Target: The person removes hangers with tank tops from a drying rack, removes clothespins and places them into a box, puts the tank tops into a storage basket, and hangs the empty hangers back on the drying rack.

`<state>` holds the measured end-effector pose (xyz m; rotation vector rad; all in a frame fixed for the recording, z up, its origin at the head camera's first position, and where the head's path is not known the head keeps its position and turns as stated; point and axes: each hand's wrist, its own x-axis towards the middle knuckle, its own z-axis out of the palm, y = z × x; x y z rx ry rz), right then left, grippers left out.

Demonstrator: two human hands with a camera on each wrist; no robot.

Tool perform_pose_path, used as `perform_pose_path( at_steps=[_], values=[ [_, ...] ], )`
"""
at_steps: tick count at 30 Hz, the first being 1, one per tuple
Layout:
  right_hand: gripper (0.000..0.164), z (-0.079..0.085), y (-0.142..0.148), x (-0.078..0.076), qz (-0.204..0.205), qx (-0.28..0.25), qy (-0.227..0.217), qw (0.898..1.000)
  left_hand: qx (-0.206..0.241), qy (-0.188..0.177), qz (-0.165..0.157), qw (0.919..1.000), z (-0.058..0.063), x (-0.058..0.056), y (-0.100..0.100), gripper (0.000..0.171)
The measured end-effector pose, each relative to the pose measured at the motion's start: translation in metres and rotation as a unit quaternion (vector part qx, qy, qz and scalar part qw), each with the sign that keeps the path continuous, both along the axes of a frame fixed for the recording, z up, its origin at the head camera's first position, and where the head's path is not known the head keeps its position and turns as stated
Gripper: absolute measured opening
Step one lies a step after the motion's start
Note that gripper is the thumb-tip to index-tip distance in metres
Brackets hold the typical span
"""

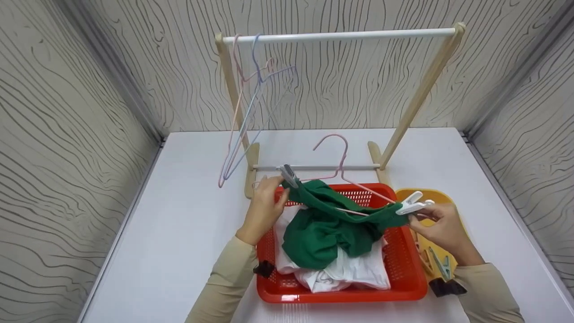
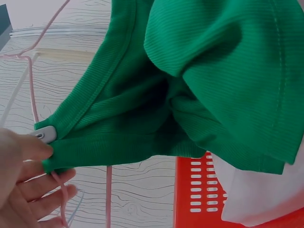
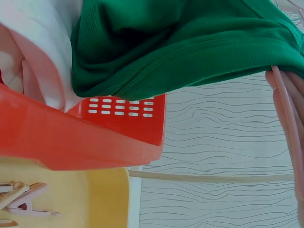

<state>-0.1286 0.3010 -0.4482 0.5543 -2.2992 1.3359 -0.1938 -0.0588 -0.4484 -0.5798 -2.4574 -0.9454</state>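
A green ribbed garment (image 1: 329, 233) hangs across a pink hanger (image 1: 344, 166), its lower part bunched over the red basket. My left hand (image 1: 265, 204) pinches the garment's left corner, thumb beside a grey clothespin (image 1: 289, 175) clipped there. In the left wrist view, the hanger's end crosses the fingers of that hand (image 2: 40, 185). At the opposite corner, my right hand (image 1: 444, 226) pinches the cloth by the hanger's end, next to a white clothespin (image 1: 413, 204). Fingers of the right hand (image 3: 290, 109) lie along the pink hanger in the right wrist view; its thumb is hidden there.
White cloth (image 1: 358, 271) lies in the red basket (image 1: 341, 297). To its right, partly under my right arm, is a yellow bin (image 1: 441, 196) with several clothespins (image 1: 439, 264). Behind stands a rack (image 1: 341, 36) with pink (image 1: 236, 116) and blue hangers (image 1: 255, 96) at its left end.
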Motion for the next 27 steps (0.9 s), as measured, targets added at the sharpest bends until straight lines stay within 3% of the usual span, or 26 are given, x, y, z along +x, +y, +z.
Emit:
perform_pose_path(
  at_steps=[7, 15, 27],
  values=[
    [0.025, 0.0, 0.0, 0.0022, -0.003, 0.009, -0.007, 1.0, -0.016, -0.022, -0.002, 0.9996, -0.0033, 0.0023, -0.0032, 0.014],
    [0.026, -0.0002, 0.0041, 0.0011, -0.004, 0.01, -0.012, 1.0, -0.034, -0.019, 0.011, 0.9992, -0.0035, 0.0078, -0.0015, 0.012],
    [0.031, -0.0001, 0.0087, -0.0044, 0.008, 0.032, 0.053, 0.998, -0.016, -0.016, 0.011, 0.9997, -0.0043, 0.0093, 0.0001, 0.01]
  ],
)
